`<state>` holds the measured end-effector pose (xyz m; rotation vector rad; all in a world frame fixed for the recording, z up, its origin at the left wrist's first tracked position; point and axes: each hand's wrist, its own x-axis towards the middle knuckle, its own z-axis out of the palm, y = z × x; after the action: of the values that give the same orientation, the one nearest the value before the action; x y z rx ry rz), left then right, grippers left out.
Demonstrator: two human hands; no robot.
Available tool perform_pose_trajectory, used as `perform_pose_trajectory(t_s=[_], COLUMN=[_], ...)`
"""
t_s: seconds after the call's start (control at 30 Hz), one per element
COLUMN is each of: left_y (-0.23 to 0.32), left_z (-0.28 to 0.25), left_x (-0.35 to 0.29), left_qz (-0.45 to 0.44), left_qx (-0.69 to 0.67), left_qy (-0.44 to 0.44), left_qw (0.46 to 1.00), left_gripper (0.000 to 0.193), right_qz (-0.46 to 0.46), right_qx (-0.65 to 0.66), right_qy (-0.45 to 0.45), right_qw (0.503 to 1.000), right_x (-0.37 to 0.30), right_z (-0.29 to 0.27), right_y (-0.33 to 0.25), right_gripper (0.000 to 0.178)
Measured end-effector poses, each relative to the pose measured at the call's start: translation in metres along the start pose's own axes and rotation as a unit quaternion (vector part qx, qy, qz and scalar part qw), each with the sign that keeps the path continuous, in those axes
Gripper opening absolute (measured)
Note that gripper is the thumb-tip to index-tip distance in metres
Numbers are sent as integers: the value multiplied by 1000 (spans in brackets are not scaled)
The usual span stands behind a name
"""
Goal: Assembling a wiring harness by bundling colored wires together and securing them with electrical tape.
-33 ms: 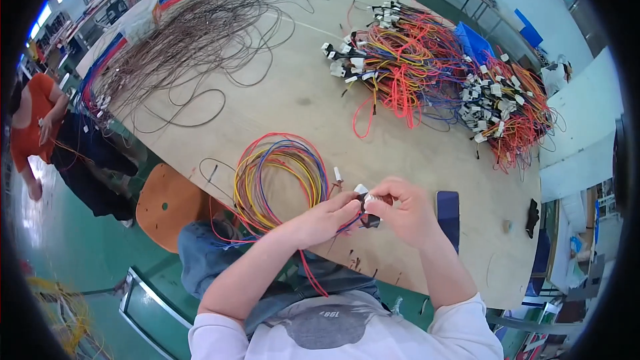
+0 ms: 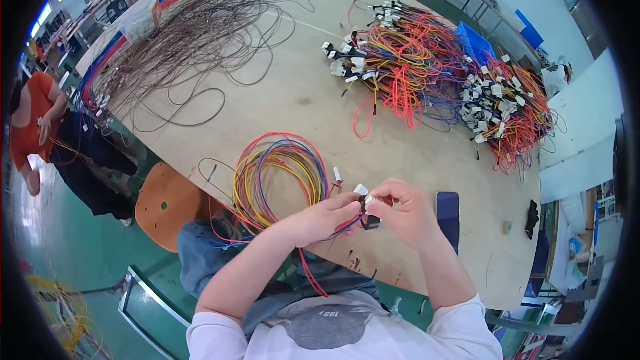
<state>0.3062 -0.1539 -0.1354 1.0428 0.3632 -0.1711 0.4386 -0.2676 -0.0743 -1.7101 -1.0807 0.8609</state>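
A coil of red, yellow, blue and brown wires (image 2: 238, 180) lies on the table in front of me, left of my hands. Its wire ends run under my left hand (image 2: 327, 218), whose fingers are closed round them close to a black-wrapped part (image 2: 371, 222). My right hand (image 2: 405, 213) pinches a small white connector (image 2: 371, 201) between thumb and forefinger, right against the left fingertips. Another white connector (image 2: 361, 190) shows just above the fingers, and a third white plug (image 2: 337, 174) stands off beside the coil. My fingers partly hide where wires and connector meet.
Bundled harnesses with white connectors (image 2: 407, 60) are heaped at the far right, by a blue bin (image 2: 474, 43). Loose brown wires (image 2: 193, 40) spread over the far left. A phone (image 2: 447, 220) lies right of my hand. A person in orange (image 2: 41, 120) is beyond the orange stool (image 2: 167, 207).
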Motion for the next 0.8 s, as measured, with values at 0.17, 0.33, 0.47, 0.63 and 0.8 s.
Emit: perform_pose_trajectory(t_s=[0.17, 0.33, 0.47, 0.63, 0.8], left_y=[0, 5, 9, 13, 35], left_z=[2, 7, 12, 24, 15], left_x=[11, 21, 20, 15, -2], left_qz=[18, -11, -41, 79, 122], left_qx=[-197, -332, -330, -331, -296], left_qy=[-49, -69, -64, 62, 62], left_qw=[979, 941, 941, 938, 945], left_gripper=[33, 31, 30, 32, 31], right_qz=[-36, -108, -151, -183, -134], right_qx=[-10, -30, -55, -64, -23], right_qy=[47, 50, 48, 60, 76], right_qw=[998, 992, 986, 979, 988], right_x=[-6, -4, -6, -23, -42], right_z=[-4, -5, -5, 1, 7], right_y=[9, 9, 14, 16, 15], right_gripper=[11, 15, 19, 20, 18])
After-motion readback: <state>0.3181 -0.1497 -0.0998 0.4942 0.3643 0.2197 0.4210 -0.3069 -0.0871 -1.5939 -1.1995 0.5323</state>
